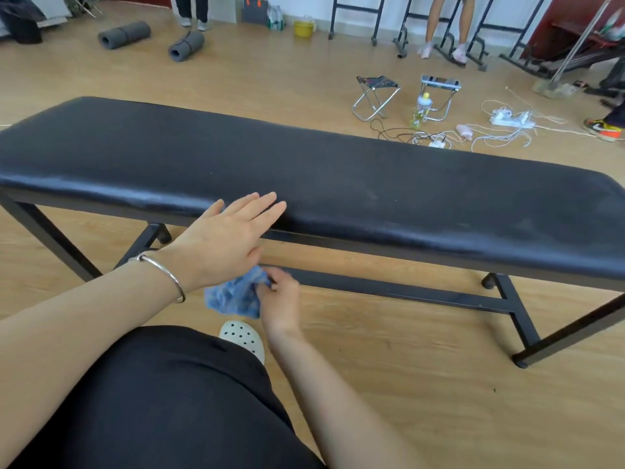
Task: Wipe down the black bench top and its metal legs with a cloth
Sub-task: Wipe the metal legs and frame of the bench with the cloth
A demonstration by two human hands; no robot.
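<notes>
A long black padded bench top (338, 170) spans the view on black metal legs (521, 319) joined by a low crossbar (406, 289). My left hand (226, 238), with a silver bangle on the wrist, lies flat with straight fingers on the bench's near edge. Below the bench, my right hand (280, 299) grips a crumpled blue cloth (233, 296) close to the left end of the crossbar. The cloth's upper part is hidden behind my left hand.
My knee in black fabric and a white clog (243, 336) sit below the hands. Beyond the bench lie two folding stools (375, 96), a bottle (421, 110), tangled cables with a power strip (510, 121), rolled mats (125, 33), a yellow bucket (303, 28) and people's legs.
</notes>
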